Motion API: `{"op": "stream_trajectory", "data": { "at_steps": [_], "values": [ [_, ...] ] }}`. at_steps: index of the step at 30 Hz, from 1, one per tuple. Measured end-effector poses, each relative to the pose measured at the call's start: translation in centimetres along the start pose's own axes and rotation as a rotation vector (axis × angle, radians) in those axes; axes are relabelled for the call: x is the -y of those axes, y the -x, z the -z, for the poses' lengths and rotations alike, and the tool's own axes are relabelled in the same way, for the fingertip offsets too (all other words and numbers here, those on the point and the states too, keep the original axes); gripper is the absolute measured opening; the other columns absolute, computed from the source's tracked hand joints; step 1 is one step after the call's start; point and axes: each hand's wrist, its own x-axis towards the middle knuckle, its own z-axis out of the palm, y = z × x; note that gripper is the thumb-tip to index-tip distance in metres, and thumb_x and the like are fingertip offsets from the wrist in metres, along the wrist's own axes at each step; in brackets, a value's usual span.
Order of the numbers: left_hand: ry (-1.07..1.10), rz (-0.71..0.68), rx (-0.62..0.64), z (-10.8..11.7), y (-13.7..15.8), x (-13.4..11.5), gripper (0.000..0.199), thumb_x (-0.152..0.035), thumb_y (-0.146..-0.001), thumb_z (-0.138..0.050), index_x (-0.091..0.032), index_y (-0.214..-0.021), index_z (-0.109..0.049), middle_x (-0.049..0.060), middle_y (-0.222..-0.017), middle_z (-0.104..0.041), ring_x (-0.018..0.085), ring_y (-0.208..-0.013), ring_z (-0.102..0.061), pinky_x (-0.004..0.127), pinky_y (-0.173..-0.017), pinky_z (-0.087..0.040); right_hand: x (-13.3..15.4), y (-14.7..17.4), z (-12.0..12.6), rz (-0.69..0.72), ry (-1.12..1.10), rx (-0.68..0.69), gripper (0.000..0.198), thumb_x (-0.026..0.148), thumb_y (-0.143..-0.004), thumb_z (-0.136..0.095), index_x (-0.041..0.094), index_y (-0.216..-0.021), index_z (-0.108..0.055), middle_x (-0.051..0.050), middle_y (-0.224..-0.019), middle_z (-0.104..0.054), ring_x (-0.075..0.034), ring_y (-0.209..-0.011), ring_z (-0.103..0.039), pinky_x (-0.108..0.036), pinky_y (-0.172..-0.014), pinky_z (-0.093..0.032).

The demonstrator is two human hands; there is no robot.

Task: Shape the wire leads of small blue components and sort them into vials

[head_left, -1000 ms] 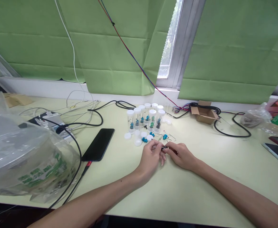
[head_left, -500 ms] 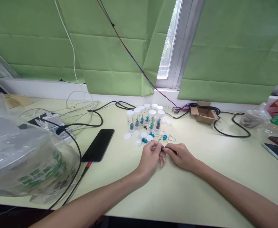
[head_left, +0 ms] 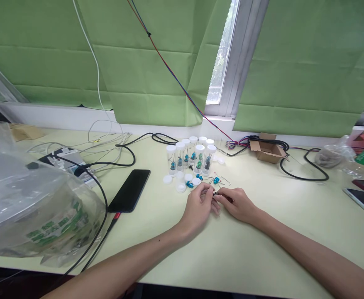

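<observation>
My left hand [head_left: 199, 205] and my right hand [head_left: 237, 202] meet just above the table, fingertips closed on a small dark part [head_left: 214, 194]. Its exact kind is too small to make out, and the fingers cover most of it. Right beyond the fingertips lie blue parts, one [head_left: 216, 180] among thin metal pins [head_left: 226, 181] and another [head_left: 189, 184] by the white caps [head_left: 196, 181]. Behind these stands a group of clear tubes [head_left: 172, 160] with white lids, several holding blue, green or dark parts with thin rods. A short open tube [head_left: 181, 186] sits left of my hands.
To the left are a black phone [head_left: 130, 191], a cable [head_left: 113, 222] and a large plastic bag [head_left: 54, 216]. An open cardboard box [head_left: 268, 153] stands at the back right beside black cables [head_left: 306, 177]. More phones [head_left: 362, 203] lie at the right edge.
My fingers have shifted slightly around the small dark part, and the left hand's lower fingers have moved a little. The tubes and loose parts stay as they were.
</observation>
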Motion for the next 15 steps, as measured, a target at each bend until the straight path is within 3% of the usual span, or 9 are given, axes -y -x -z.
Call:
{"op": "stream_trajectory", "data": {
  "at_steps": [4, 9, 15],
  "values": [
    [-0.072, -0.029, -0.008, 0.3, -0.2, -0.1, 0.025, -0.044, -0.091, -0.051, -0.019, -0.091, -0.054, 0.004, -0.075, -0.063, 0.017, -0.06, -0.065, 0.029, -0.055, -0.055, -0.3, -0.1, 0.1, 0.003, 0.044, -0.041, 0.039, 0.034, -0.1, -0.041, 0.02, -0.065, -0.048, 0.005, -0.05, -0.043, -0.009, -0.045, -0.037, -0.023, -0.051, -0.032],
    [-0.366, -0.147, 0.018, 1.0, -0.4, -0.5, 0.022, -0.034, -0.097, -0.04, -0.02, -0.092, -0.056, 0.0, -0.067, -0.06, 0.014, -0.052, -0.058, 0.027, -0.057, -0.047, -0.9, 0.0, 0.1, -0.045, 0.056, -0.183, 0.037, 0.036, -0.1, -0.041, 0.02, -0.069, -0.053, 0.005, -0.053, -0.041, -0.009, -0.047, -0.034, -0.022, -0.051, -0.033],
    [-0.758, -0.321, 0.082, 1.6, -0.6, -0.3, 0.024, -0.018, -0.097, -0.036, -0.019, -0.091, -0.059, 0.004, -0.083, -0.062, 0.018, -0.078, -0.058, 0.031, -0.074, -0.044, -0.8, 0.1, 0.0, -0.132, 0.01, -0.308, 0.024, 0.035, -0.099, -0.044, 0.017, -0.094, -0.06, 0.007, -0.05, -0.045, -0.01, -0.044, -0.04, -0.022, -0.048, -0.033]
  ]
}}
